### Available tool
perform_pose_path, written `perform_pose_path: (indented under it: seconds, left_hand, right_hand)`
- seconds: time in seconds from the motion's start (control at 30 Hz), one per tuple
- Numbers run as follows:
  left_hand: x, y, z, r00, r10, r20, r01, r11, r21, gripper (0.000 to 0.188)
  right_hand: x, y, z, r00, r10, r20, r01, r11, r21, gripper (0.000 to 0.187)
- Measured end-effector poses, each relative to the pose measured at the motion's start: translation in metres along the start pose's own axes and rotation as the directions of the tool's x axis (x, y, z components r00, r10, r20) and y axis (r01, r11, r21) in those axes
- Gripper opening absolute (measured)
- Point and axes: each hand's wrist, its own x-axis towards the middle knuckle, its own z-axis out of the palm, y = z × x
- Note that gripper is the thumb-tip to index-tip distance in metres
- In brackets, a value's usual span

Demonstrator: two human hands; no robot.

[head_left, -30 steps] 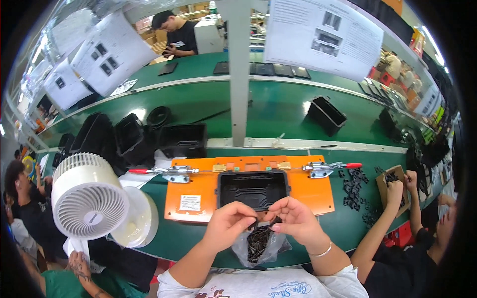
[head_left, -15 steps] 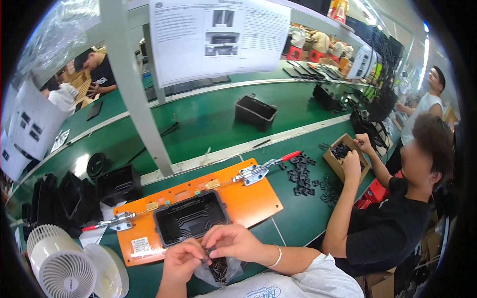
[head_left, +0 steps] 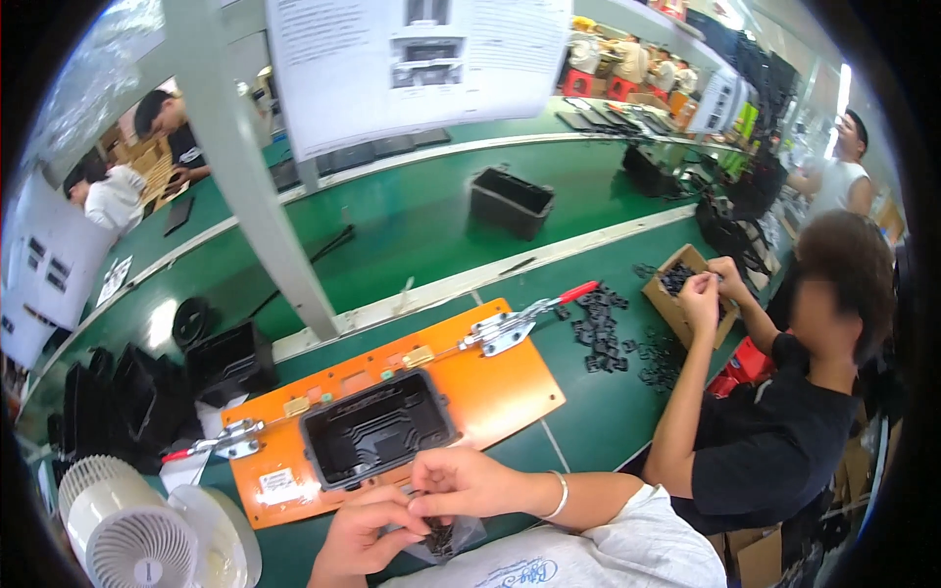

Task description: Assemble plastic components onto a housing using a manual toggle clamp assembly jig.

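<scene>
In front of my body, my left hand (head_left: 368,532) and my right hand (head_left: 469,484) meet with fingertips pinched together. A small dark piece shows between them, mostly covered by the fingers. Just below them lies a clear plastic bag (head_left: 469,534) holding many thin dark pieces (head_left: 438,541), partly hidden by my hands. Right beyond my hands, an open black plastic box (head_left: 377,436) sits in an orange fixture plate (head_left: 515,387). One toggle clamp (head_left: 505,333) with a red handle is on the plate's right, another (head_left: 235,441) on its left.
A white fan (head_left: 147,534) stands at the lower left, near several black boxes (head_left: 230,363). Small black clips (head_left: 600,328) lie right of the fixture. A co-worker (head_left: 774,431) handles parts over a cardboard box (head_left: 667,304). Another black box (head_left: 512,204) sits beyond the ledge.
My fingers have closed in over the small piece, and my hands now cover more of the bag. The co-worker's hands have come together above the cardboard box. The view has shifted slightly.
</scene>
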Motion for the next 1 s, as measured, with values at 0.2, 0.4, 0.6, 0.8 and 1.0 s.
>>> perform_pose_path:
  seconds: [0.2,0.4,0.6,0.8,1.0]
  left_hand:
    - [-0.001,0.014,-0.007,0.991,0.048,-0.123,-0.018,0.972,0.236,0.014]
    - [-0.002,0.010,-0.042,0.904,-0.026,-0.427,0.148,0.955,0.256,0.023]
    - [0.005,0.010,-0.073,0.872,0.057,-0.486,0.182,0.884,0.431,0.020]
    - [0.027,0.014,-0.091,0.884,0.070,-0.461,0.219,0.811,0.543,0.016]
    - [0.051,0.013,-0.100,0.918,0.039,-0.395,0.244,0.729,0.639,0.016]
  right_hand:
    - [0.002,-0.029,-0.015,0.971,-0.209,-0.113,0.203,0.977,-0.060,0.017]
    - [0.052,-0.067,-0.079,0.804,-0.481,-0.350,0.255,0.810,-0.528,0.018]
    - [0.085,-0.077,-0.073,0.851,-0.512,-0.114,0.122,0.404,-0.906,0.011]
    - [0.093,-0.078,-0.078,0.906,-0.385,-0.174,0.033,0.474,-0.880,0.012]
    - [0.098,-0.078,-0.083,0.903,-0.400,-0.157,-0.010,0.344,-0.939,0.015]
